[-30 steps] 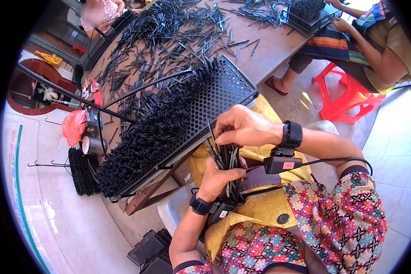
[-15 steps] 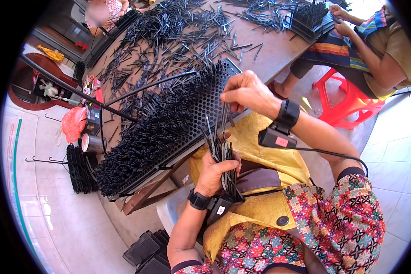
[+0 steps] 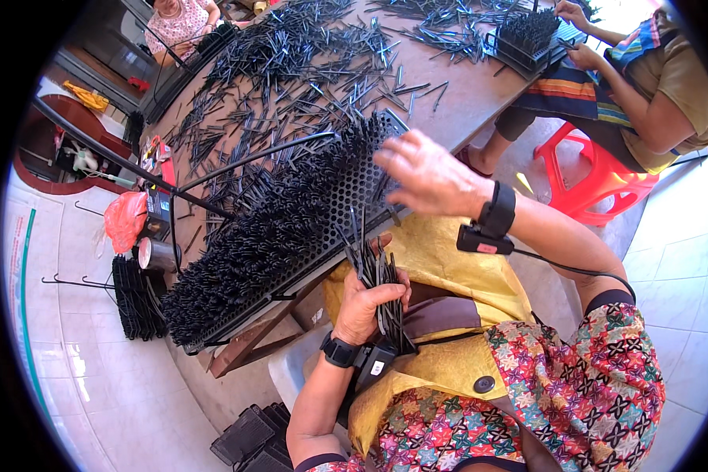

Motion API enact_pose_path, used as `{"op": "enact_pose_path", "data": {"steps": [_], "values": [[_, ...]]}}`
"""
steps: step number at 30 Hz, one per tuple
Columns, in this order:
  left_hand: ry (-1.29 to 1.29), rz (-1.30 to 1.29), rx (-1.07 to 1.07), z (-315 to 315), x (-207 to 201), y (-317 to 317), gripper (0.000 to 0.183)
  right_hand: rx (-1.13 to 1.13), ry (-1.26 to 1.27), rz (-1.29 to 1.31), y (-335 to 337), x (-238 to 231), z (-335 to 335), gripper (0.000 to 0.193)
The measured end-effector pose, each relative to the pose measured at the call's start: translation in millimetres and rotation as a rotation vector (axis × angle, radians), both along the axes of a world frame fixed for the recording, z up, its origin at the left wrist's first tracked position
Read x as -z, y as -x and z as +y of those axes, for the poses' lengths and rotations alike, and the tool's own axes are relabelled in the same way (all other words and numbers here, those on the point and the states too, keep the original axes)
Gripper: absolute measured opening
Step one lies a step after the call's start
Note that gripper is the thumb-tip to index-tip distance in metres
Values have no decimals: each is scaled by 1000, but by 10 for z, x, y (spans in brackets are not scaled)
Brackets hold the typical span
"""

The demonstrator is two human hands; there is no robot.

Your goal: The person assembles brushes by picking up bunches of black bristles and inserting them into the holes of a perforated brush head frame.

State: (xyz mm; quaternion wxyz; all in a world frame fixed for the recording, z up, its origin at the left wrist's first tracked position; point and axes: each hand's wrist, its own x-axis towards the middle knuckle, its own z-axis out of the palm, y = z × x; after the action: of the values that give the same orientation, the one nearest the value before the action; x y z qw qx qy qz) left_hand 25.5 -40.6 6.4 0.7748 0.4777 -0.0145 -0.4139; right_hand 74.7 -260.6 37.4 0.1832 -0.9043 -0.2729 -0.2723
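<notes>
In my left hand [image 3: 366, 303] is a bundle of thin black strips [image 3: 387, 295], standing roughly upright with the tips fanned out above the fingers. Up and to the right, my right hand [image 3: 433, 175] hovers at the right end of a black perforated tray [image 3: 352, 189]. Its fingers are spread and a little blurred, and no strip shows in them. The tray slants across the table edge, its holes densely filled with upright black strips [image 3: 252, 236]. A band of bare holes runs along the side nearest me.
Loose black strips [image 3: 283, 71] lie heaped over the brown table [image 3: 480, 102]. A bent black metal rod [image 3: 259, 157] crosses above the tray. At the upper right a co-worker [image 3: 645, 94] handles another filled tray [image 3: 527, 39] beside a red stool [image 3: 590, 177]; another person [image 3: 182, 27] sits far left.
My right hand has opened from a pinch on a strip, and that strip is no longer seen in its fingers. My left hand keeps its hold on the bundle.
</notes>
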Motion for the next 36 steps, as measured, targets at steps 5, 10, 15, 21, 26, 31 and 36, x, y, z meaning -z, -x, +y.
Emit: {"op": "enact_pose_path", "data": {"steps": [5, 10, 15, 21, 26, 31, 36], "values": [[4, -14, 6, 17, -8, 10, 79, -60, 326, 128, 155, 64, 160, 49], [-10, -18, 1, 54, -17, 18, 78, -159, 444, 50, 221, 57, 135, 33], [-4, -4, 15, 33, -10, 10, 78, -232, 106, -199, 209, 158, -74, 22], [-12, -27, 15, 39, 1, 11, 78, 142, -1126, 232, -9, -45, -153, 14], [-18, -33, 11, 40, 6, 23, 79, 196, -1342, 337, -104, -69, -344, 18], [-40, -11, -1, 18, -4, 21, 76, 117, -1371, 281, -249, -73, -294, 18], [-25, -4, -7, 7, -21, 36, 76, 164, -1038, 85, -389, -26, -155, 20]]}}
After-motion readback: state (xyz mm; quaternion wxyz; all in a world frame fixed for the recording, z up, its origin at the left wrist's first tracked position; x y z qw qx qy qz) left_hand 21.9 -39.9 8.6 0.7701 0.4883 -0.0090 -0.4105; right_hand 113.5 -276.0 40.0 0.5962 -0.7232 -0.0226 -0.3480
